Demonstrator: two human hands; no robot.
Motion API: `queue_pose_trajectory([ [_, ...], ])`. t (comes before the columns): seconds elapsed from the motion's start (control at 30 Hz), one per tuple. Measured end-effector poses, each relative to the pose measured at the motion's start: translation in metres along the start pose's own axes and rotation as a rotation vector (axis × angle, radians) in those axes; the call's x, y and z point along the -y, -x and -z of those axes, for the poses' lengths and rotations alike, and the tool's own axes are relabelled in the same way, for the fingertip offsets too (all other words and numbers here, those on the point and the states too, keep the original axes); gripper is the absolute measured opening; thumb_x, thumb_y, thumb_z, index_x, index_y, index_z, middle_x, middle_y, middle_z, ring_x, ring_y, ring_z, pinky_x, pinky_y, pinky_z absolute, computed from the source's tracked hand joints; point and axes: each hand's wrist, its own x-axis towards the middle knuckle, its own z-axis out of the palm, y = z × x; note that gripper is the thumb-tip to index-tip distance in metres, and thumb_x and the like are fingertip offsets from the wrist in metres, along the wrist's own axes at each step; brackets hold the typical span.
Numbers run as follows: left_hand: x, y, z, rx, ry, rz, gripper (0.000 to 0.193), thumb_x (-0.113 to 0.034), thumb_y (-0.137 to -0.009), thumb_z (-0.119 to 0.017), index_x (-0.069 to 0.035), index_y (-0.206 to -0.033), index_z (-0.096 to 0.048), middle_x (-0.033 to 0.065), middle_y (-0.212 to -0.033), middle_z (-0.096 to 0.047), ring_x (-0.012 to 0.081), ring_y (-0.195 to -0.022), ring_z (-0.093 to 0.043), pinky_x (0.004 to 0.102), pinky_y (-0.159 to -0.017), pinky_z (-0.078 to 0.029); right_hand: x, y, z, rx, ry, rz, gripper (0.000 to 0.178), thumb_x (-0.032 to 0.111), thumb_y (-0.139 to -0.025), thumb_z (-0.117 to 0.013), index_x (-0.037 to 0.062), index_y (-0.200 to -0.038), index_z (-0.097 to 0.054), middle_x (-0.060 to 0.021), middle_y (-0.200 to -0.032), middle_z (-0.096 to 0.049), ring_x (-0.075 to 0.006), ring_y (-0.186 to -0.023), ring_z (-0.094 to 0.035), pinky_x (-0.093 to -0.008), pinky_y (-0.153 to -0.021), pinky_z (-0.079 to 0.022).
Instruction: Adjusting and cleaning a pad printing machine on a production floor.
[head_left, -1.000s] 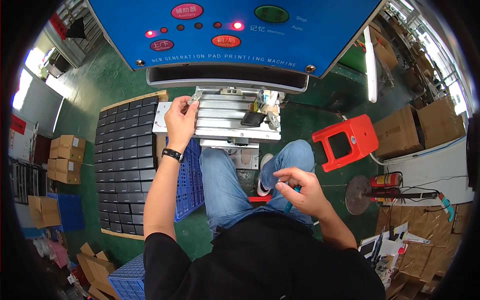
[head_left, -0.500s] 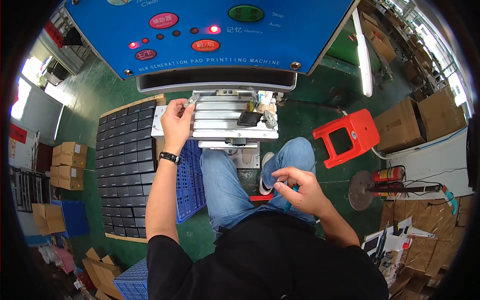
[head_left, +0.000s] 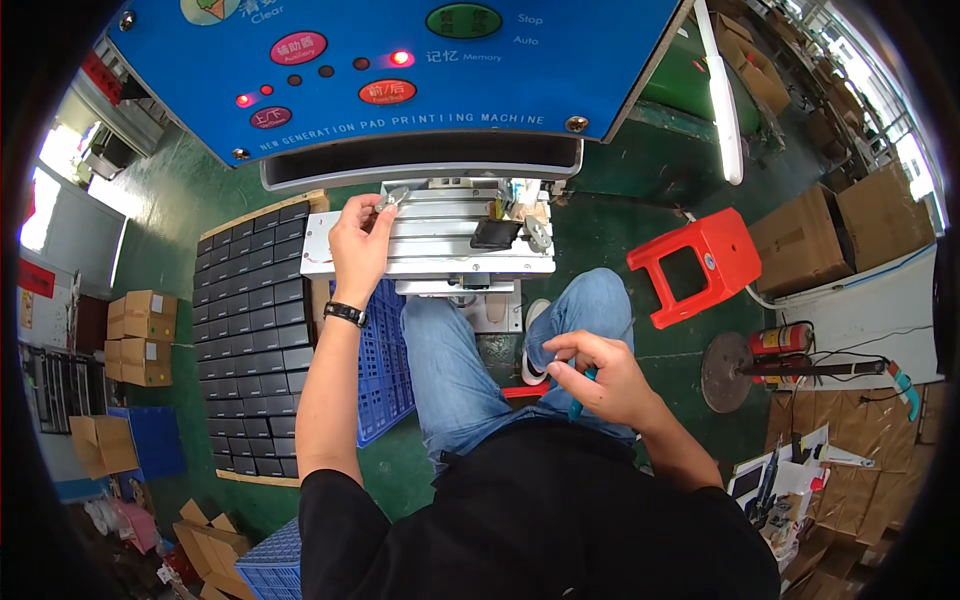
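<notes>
My left hand [head_left: 360, 238] reaches to the left end of the slotted metal bed [head_left: 430, 248]. Its thumb and fingers pinch a small silvery metal piece [head_left: 397, 197], whose exact kind is too small to make out. My right hand [head_left: 608, 380] is held over my right thigh, fingers curled around a slim teal-handled tool [head_left: 576, 408]; its working end is hidden. At the right end of the bed, a black block [head_left: 495, 234] sits beside a metal fitting [head_left: 537, 236]. The blue control panel [head_left: 390, 120] of the pad printing machine overhangs the bed, with red lights lit.
Rows of black boxes [head_left: 255, 340] cover a pallet at left, next to a blue plastic crate [head_left: 385, 370]. To the right are a red stool [head_left: 738, 250], a fire extinguisher [head_left: 782, 340] and a round-based stand [head_left: 725, 370]. A white lamp bar [head_left: 725, 120] hangs at upper right.
My left hand has shifted slightly right along the bed with the metal piece. The right hand keeps its place and grip. The whole view has moved a little.
</notes>
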Motion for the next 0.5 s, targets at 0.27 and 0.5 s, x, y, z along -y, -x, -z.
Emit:
queue_pose_trajectory([
  [0.27, -0.013, -0.021, 0.017, 0.152, -0.265, -0.322, 0.026, -0.019, -0.096, -0.084, -0.006, -0.117, -0.082, 0.0090, -0.105, -0.075, 0.0248, -0.100, -0.069, 0.0375, -0.091, -0.056, 0.000, 0.001, 0.004, 0.001, 0.009, -0.006, 0.030, 0.012, -0.101, -0.080, -0.0027, -0.126, -0.074, -0.0122, -0.100, -0.080, -0.0152, -0.078, -0.070, -0.0323, -0.074, -0.058],
  [0.5, -0.032, -0.040, 0.023, 0.443, -0.472, -0.328, 0.033, -0.025, -0.099, -0.082, -0.009, -0.127, -0.083, 0.0128, -0.112, -0.080, 0.0305, -0.106, -0.071, 0.0414, -0.094, -0.057, 0.000, 0.003, 0.003, -0.010, 0.023, -0.022, 0.029, 0.012, -0.101, -0.080, -0.0032, -0.125, -0.074, -0.0118, -0.099, -0.080, -0.0138, -0.076, -0.069, -0.0311, -0.071, -0.057],
])
